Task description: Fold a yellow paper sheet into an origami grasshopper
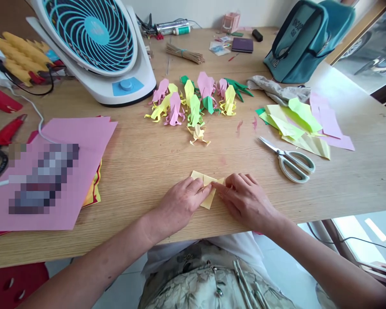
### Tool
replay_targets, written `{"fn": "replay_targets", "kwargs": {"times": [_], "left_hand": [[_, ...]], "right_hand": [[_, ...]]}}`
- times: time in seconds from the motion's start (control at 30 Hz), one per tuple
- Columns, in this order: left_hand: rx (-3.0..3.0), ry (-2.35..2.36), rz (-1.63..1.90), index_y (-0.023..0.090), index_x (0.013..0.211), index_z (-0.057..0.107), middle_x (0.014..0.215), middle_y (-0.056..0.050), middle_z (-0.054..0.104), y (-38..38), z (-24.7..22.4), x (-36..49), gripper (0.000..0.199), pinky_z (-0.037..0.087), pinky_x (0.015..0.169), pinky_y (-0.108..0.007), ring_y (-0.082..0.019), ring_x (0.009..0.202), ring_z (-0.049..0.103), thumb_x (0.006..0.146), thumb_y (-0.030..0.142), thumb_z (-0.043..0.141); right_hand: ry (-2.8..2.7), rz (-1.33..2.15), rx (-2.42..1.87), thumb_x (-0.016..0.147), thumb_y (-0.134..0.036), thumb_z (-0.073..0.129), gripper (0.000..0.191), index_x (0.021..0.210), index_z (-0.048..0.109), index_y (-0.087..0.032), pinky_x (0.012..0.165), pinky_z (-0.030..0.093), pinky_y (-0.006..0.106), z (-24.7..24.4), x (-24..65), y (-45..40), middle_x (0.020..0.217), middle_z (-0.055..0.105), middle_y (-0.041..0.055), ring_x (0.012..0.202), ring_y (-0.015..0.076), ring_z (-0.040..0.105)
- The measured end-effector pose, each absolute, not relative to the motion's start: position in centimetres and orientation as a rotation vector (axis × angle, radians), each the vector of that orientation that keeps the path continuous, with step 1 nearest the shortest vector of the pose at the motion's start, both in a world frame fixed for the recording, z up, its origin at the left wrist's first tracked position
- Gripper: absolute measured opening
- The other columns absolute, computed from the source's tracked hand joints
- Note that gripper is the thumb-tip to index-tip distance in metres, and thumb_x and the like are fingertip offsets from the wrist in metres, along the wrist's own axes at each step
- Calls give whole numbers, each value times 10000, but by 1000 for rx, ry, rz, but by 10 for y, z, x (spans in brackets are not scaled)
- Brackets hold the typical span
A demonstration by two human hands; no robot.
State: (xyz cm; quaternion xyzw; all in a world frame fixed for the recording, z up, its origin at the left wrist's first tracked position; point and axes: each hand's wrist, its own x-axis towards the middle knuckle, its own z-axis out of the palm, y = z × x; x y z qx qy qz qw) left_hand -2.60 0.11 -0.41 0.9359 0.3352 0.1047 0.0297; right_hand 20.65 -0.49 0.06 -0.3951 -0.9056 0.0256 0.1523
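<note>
A pale yellow folded sheet of paper lies on the wooden table near its front edge. My left hand presses on the paper's left part, its fingers bent and closed against it. From the other side, my right hand grips the paper's right edge, with the index finger and thumb close to my left thumb. Both hands partly cover the sheet. Straight ahead of them stands a small cream folded paper figure, shaped like a frog. Behind it is a group of similar pink, yellow and green figures.
Scissors lie at the right, near loose coloured paper scraps. A fan stands back left, a teal bag back right. Pink sheets bearing a phone-like blurred object are at left. A bundle of sticks lies behind.
</note>
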Motion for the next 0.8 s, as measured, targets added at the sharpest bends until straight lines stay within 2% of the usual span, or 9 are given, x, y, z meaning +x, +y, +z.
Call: {"fn": "replay_targets", "kwargs": {"times": [0.23, 0.37, 0.5, 0.7, 0.8], "left_hand": [[2888, 1034, 328, 78, 1378, 482, 1099, -115, 608, -4, -6, -28, 427, 537, 914, -382, -239, 1020, 558, 957, 61, 412], [2831, 1027, 402, 105, 1380, 482, 1116, -109, 600, -6, -7, -30, 434, 532, 946, -383, -230, 1038, 552, 956, 53, 403], [2764, 1039, 445, 149, 1340, 529, 1134, -101, 591, -5, -5, -31, 396, 535, 945, -384, -220, 1042, 551, 963, 80, 426], [3012, 1051, 221, 44, 1344, 519, 1341, -152, 571, -11, 1, -24, 430, 534, 938, -393, -254, 1093, 552, 923, 36, 435], [3044, 1034, 67, 17, 1348, 506, 1320, -161, 594, -12, 6, -20, 446, 548, 873, -389, -262, 1074, 566, 908, 31, 436]], "right_hand": [[-2612, -4, -1233, 982, -234, 495, 289, 1221, 639, -160, 743, 381, 353, -3, 206, -7, 907, 592, 84, 803, 208, 507], [-2629, -22, -1281, 990, -275, 493, 331, 1282, 612, -175, 753, 377, 361, -4, 208, -11, 963, 601, 89, 833, 218, 496], [-2669, -66, -1394, 1010, -400, 448, 417, 1334, 588, -177, 740, 376, 384, 2, 205, -19, 1025, 612, 102, 860, 241, 488], [-2762, -119, -1496, 1009, -422, 449, 472, 1408, 522, -181, 713, 376, 379, 12, 196, -25, 1111, 624, 102, 898, 242, 506], [-2775, -159, -1498, 1011, -398, 451, 449, 1399, 525, -186, 698, 380, 380, 13, 196, -26, 1109, 625, 101, 901, 240, 518]]}}
